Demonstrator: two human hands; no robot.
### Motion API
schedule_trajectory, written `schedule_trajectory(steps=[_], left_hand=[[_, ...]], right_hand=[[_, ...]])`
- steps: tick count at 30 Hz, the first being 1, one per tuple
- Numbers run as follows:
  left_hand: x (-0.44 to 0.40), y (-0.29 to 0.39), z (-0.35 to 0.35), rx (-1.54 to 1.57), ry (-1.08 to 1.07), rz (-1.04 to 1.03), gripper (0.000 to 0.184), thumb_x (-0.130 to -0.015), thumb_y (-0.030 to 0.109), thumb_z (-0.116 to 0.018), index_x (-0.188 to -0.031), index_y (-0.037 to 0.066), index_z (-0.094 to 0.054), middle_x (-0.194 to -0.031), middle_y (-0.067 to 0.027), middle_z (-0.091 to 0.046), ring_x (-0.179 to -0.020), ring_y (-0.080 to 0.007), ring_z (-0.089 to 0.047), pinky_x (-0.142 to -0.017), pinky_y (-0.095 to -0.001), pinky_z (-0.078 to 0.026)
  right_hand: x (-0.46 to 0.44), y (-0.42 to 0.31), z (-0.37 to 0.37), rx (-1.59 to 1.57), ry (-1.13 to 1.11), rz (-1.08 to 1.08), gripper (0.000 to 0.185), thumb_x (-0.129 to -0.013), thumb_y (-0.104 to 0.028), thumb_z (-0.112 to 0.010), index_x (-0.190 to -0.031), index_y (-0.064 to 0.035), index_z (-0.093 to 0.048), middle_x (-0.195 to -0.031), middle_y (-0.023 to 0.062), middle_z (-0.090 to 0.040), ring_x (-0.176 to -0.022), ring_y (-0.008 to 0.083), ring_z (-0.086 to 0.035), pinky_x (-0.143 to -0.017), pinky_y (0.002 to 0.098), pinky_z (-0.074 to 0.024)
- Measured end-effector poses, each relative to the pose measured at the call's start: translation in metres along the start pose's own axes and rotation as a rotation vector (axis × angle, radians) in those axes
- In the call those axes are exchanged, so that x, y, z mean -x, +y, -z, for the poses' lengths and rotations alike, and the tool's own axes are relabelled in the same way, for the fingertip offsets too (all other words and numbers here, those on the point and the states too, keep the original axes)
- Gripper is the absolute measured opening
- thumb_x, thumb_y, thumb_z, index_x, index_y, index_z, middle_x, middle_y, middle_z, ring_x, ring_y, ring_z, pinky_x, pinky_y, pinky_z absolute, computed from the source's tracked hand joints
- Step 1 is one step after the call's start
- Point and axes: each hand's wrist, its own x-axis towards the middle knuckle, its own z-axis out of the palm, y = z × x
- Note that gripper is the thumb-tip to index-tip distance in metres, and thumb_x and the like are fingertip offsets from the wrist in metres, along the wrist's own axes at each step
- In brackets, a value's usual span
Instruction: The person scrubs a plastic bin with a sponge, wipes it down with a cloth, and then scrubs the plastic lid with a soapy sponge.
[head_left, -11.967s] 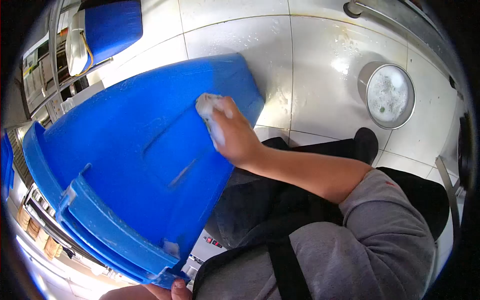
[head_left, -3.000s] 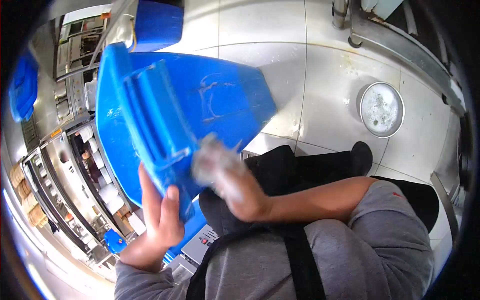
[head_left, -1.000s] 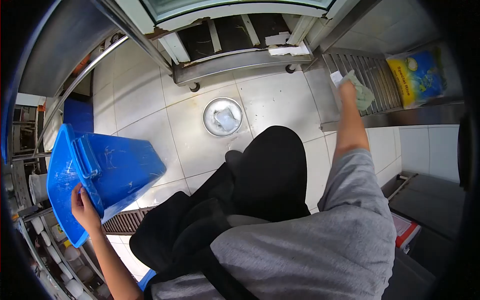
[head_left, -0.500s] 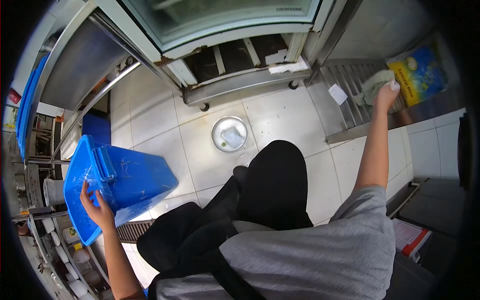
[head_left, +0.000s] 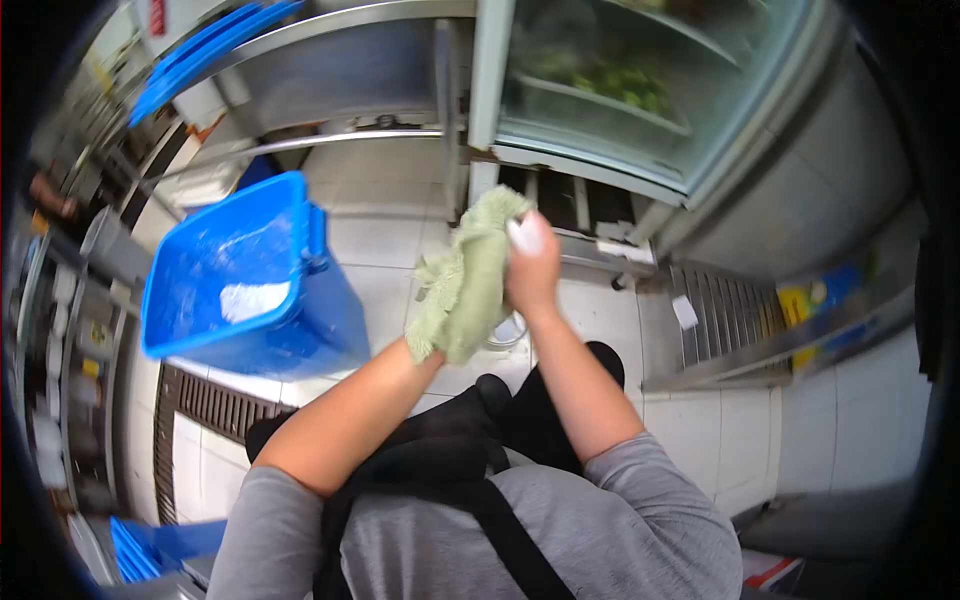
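Note:
A pale green cloth (head_left: 475, 275) is bunched up in front of me at mid-height. My left forearm (head_left: 365, 405) runs up into it, and the cloth covers my left hand, so those fingers are hidden. From the other side, my right hand (head_left: 535, 265) is closed against the cloth and presses it. Something white shows at the right thumb, blurred. To the left stands a blue bin (head_left: 345, 320), open at the top, with a white patch (head_left: 252, 302) inside. Behind my wrists, a round metal dish (head_left: 507, 332) on the floor is mostly hidden.
A glass-door fridge (head_left: 640, 90) stands ahead, beside a steel table (head_left: 350, 90). On the right, a low slatted steel rack (head_left: 725, 320) holds a yellow and blue rice bag (head_left: 820, 300). A floor drain grate (head_left: 225, 405) lies at the left.
My right hand has brought the cloth from the rack to the middle. My left hand has left the blue bin and is now under the cloth. The view has turned left.

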Motion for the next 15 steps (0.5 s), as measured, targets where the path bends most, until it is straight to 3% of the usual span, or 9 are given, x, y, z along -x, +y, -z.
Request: schedule_trajectory(steps=[1, 2, 5, 9, 10, 12, 13, 14, 15], left_hand=[[0.005, -0.012, 0.015, -0.160, -0.002, -0.049, 0.044, -0.102, 0.030, -0.047, -0.141, 0.010, -0.045, -0.135, -0.0073, -0.054, -0.118, -0.0174, -0.053, -0.099, -0.0313, -0.044], [0.009, -0.024, 0.031, -0.320, 0.004, -0.099, 0.045, -0.102, 0.031, -0.047, -0.142, 0.009, -0.044, -0.136, -0.0076, -0.053, -0.120, -0.0177, -0.053, -0.100, -0.0317, -0.043], [0.025, -0.071, 0.077, 0.798, 0.081, 0.004, 0.042, -0.102, 0.029, -0.047, -0.137, 0.007, -0.047, -0.131, -0.0074, -0.056, -0.120, -0.0185, -0.053, -0.100, -0.0328, -0.044], [0.074, -0.097, 0.137, 0.930, 0.144, -0.243, 0.037, -0.102, 0.027, -0.046, -0.133, 0.007, -0.049, -0.128, -0.0065, -0.057, -0.115, -0.0199, -0.056, -0.097, -0.0341, -0.045], [0.086, -0.105, 0.146, 0.631, 0.313, -0.292, 0.037, -0.099, 0.026, -0.050, -0.130, 0.007, -0.051, -0.127, -0.0081, -0.058, -0.115, -0.0219, -0.056, -0.097, -0.0350, -0.045], [0.112, -0.096, 0.166, 0.348, 0.520, -0.353, 0.037, -0.096, 0.026, -0.053, -0.128, 0.007, -0.053, -0.127, -0.0097, -0.058, -0.115, -0.0239, -0.056, -0.097, -0.0359, -0.045], [0.133, -0.071, 0.176, -0.307, 0.648, -0.381, 0.040, -0.090, 0.025, -0.056, -0.126, 0.007, -0.055, -0.124, -0.0117, -0.058, -0.115, -0.0270, -0.055, -0.097, -0.0375, -0.044], [0.152, -0.035, 0.175, -0.657, 0.668, -0.444, 0.045, -0.084, 0.025, -0.060, -0.125, 0.007, -0.056, -0.122, -0.0131, -0.058, -0.114, -0.0298, -0.054, -0.098, -0.0393, -0.043], [0.170, 0.002, 0.173, -1.058, 0.746, -0.501, 0.049, -0.078, 0.025, -0.064, -0.124, 0.007, -0.057, -0.120, -0.0145, -0.057, -0.114, -0.0326, -0.052, -0.098, -0.0412, -0.041]], right_hand=[[0.010, -0.006, -0.030, -0.051, 0.132, 0.120, 0.016, -0.086, -0.003, -0.058, -0.101, -0.0005, -0.063, -0.095, 0.0073, -0.066, -0.083, 0.0184, -0.060, -0.076, 0.0304, -0.0479], [0.019, 0.022, -0.053, -0.296, 0.140, -0.076, 0.019, -0.086, -0.004, -0.058, -0.104, -0.0003, -0.063, -0.099, 0.0085, -0.066, -0.088, 0.0177, -0.059, -0.080, 0.0304, -0.0471], [0.066, 0.073, -0.114, -0.825, -0.058, -0.457, 0.023, -0.087, -0.007, -0.057, -0.109, 0.0006, -0.062, -0.107, 0.0111, -0.065, -0.101, 0.0206, -0.059, -0.088, 0.0332, -0.0459], [0.128, 0.000, -0.137, -0.189, -0.617, -0.169, 0.030, -0.090, -0.009, -0.053, -0.117, 0.0022, -0.059, -0.117, 0.0158, -0.062, -0.113, 0.0268, -0.056, -0.098, 0.0380, -0.0423], [0.138, -0.014, -0.140, -0.028, -0.743, -0.069, 0.031, -0.091, -0.009, -0.052, -0.119, 0.0026, -0.058, -0.119, 0.0170, -0.061, -0.116, 0.0284, -0.056, -0.100, 0.0393, -0.0413], [0.157, -0.031, -0.147, -0.033, -0.869, -0.008, 0.032, -0.091, -0.008, -0.052, -0.120, 0.0034, -0.058, -0.121, 0.0172, -0.060, -0.115, 0.0287, -0.056, -0.102, 0.0386, -0.0404], [0.161, -0.040, -0.151, -0.028, -0.950, 0.039, 0.032, -0.091, -0.006, -0.051, -0.121, 0.0042, -0.057, -0.123, 0.0174, -0.060, -0.115, 0.0290, -0.056, -0.103, 0.0379, -0.0395], [0.157, -0.052, -0.154, -0.032, -0.997, 0.053, 0.032, -0.091, -0.006, -0.051, -0.121, 0.0042, -0.057, -0.123, 0.0174, -0.060, -0.115, 0.0290, -0.056, -0.103, 0.0379, -0.0395], [0.148, -0.065, -0.153, -0.098, -1.010, -0.066, 0.033, -0.093, -0.008, -0.051, -0.123, 0.0039, -0.056, -0.125, 0.0147, -0.059, -0.115, 0.0259, -0.056, -0.102, 0.0373, -0.0401]])
